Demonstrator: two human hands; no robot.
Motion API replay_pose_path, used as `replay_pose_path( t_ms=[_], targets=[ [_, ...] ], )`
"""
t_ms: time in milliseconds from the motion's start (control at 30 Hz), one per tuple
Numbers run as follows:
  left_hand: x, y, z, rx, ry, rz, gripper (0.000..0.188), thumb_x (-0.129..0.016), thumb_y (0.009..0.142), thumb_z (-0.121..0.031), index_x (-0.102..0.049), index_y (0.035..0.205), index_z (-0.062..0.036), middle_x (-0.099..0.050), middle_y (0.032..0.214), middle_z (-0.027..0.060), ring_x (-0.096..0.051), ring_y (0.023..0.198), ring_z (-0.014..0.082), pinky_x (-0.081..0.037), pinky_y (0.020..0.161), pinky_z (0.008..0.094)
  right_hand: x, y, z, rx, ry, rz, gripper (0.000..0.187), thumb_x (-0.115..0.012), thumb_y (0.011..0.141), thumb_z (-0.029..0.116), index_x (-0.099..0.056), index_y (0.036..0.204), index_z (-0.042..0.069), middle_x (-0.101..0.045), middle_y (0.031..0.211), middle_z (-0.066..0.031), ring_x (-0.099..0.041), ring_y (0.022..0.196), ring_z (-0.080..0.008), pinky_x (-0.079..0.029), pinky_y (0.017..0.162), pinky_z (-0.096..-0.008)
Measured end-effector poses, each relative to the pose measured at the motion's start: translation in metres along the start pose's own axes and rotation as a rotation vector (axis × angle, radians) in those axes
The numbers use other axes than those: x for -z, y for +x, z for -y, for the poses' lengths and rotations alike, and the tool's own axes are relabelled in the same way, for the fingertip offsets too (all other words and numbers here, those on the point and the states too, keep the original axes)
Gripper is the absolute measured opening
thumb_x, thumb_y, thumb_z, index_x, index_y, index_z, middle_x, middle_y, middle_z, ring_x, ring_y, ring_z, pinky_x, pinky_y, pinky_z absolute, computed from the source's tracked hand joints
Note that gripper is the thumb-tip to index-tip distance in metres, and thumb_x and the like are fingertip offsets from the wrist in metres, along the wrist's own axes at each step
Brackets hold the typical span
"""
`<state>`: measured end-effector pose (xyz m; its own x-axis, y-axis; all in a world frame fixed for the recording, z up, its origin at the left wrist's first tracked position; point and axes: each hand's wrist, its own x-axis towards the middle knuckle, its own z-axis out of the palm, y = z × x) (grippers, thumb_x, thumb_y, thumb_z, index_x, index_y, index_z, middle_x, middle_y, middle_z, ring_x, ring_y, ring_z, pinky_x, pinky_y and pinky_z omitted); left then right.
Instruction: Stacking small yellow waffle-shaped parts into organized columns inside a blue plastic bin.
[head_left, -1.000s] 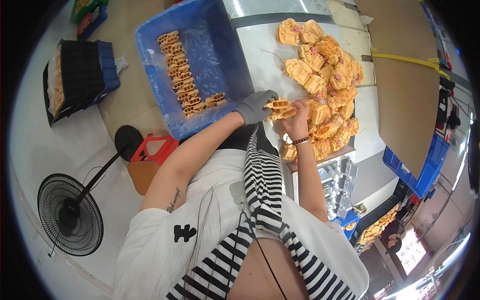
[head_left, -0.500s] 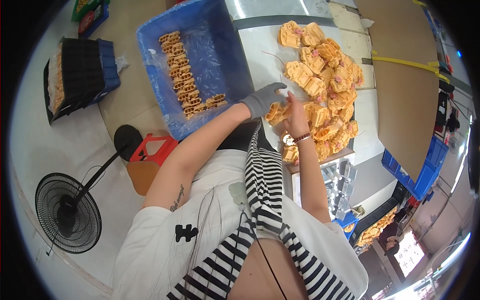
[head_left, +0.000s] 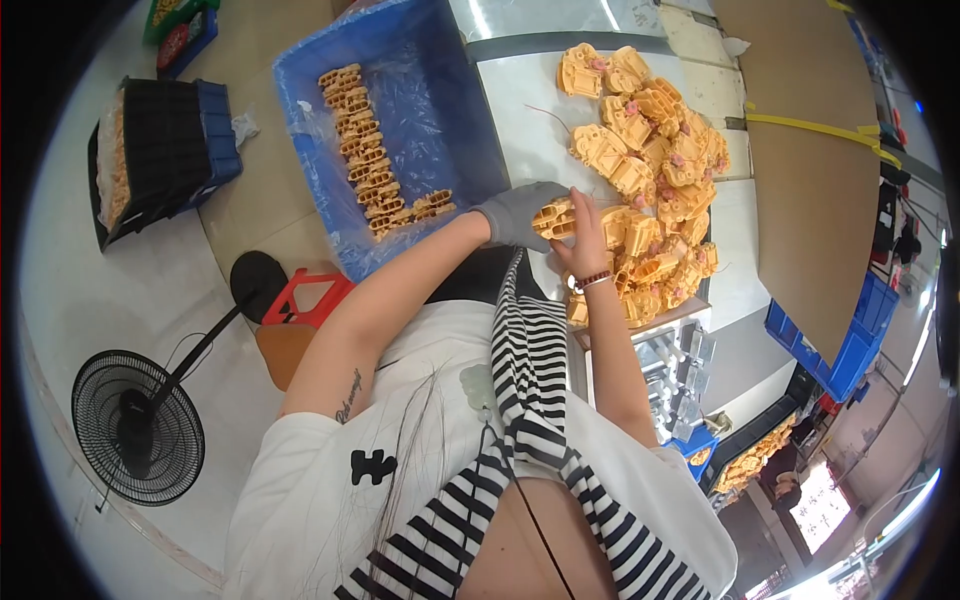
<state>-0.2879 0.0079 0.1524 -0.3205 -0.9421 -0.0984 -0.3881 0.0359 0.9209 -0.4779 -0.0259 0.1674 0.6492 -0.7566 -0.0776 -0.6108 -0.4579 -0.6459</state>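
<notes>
My left hand (head_left: 516, 213), in a grey glove, wraps round the left side of a yellow-orange moulded plastic part (head_left: 553, 219). My bare right hand (head_left: 588, 245), with a dark red bead bracelet at the wrist, grips the same part from its right side, fingers pointing up. The part sits between both hands above the near left edge of a pile of similar plastic parts (head_left: 640, 172). Some pieces in the pile have pinkish-red wires or bits on them. The glove hides part of the held piece.
To the left, a blue bin (head_left: 430, 110) lined with clear plastic holds a row of stacked parts (head_left: 362, 150). A metal fixture (head_left: 672, 370) stands below the pile. A cardboard sheet (head_left: 805, 200) is on the right. A black fan (head_left: 137, 425) and red stool (head_left: 310, 300) are at lower left.
My hands have closed in on the part; it has been raised and turned so its slotted face shows. The gloved fingers, earlier stretched to the right, now wrap round it.
</notes>
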Motion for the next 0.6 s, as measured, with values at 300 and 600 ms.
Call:
replay_pose_path(
  t_ms=[300,600],
  targets=[
    [-0.011,0.004,0.026,0.192,-0.109,-0.033,0.068,-0.068,0.075,-0.045,-0.047,0.13,-0.0092,-0.052,0.125,0.0176,-0.052,0.115,0.0321,-0.041,0.097,0.0374,-0.005,-0.01,-0.017,-0.043,0.027,-0.029,0.071,-0.072,0.06,-0.001,-0.043,0.126,0.005,-0.039,0.125,-0.0206,-0.045,0.115,-0.0367,-0.04,0.098,-0.0409],
    [-0.001,-0.002,0.006,0.37,-0.019,-0.203,0.056,-0.067,0.075,-0.03,-0.05,0.124,-0.0093,-0.059,0.115,0.017,-0.058,0.105,0.0334,-0.046,0.089,0.0394,0.032,0.003,0.042,-0.542,-0.346,0.084,0.053,-0.063,0.073,0.012,-0.05,0.123,0.018,-0.052,0.108,-0.0237,-0.052,0.102,-0.0394,-0.045,0.086,-0.0441]
  ],
)
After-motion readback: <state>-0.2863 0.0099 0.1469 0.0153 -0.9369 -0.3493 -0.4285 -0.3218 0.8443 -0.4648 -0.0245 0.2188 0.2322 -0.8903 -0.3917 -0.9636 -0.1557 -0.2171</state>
